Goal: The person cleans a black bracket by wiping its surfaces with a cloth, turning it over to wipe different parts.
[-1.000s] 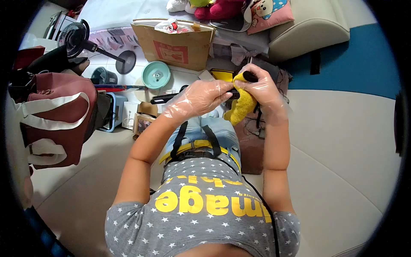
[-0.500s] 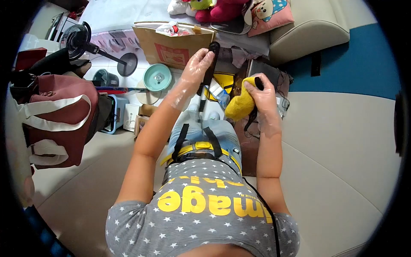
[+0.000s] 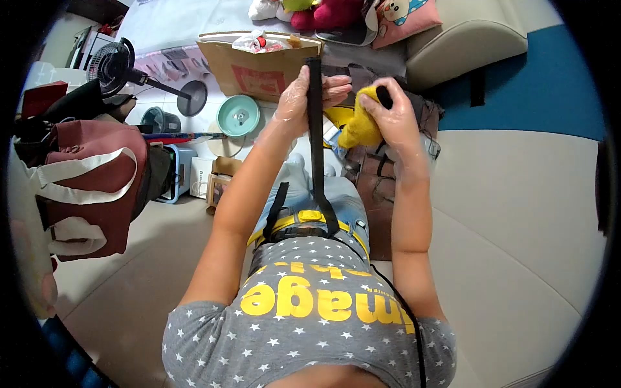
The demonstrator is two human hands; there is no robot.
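Note:
A long black strap [image 3: 315,123] runs up from the yellow belt [image 3: 310,215] at my waist. My left hand [image 3: 299,103] holds it near its upper end, the strap lying across the palm with the fingers stretched out behind it and the thumb on the other side. My right hand [image 3: 396,119] is closed on a fuzzy yellow cloth [image 3: 362,126] with a black patch at its top, to the right of the strap. Both hands wear thin clear plastic gloves. A second black strap [image 3: 277,207] lies over my jeans on the left.
Ahead stands a cardboard bag [image 3: 223,71] in front of a bed with plush toys. On the left are a black fan [image 3: 111,64], a teal basin [image 3: 238,116] and a maroon bag [image 3: 97,174]. A beige padded seat [image 3: 511,220] extends to the right.
The strap now stands straighter across my left palm, and the left fingers have stretched out to the right. My right hand has moved up and slightly left with the yellow cloth.

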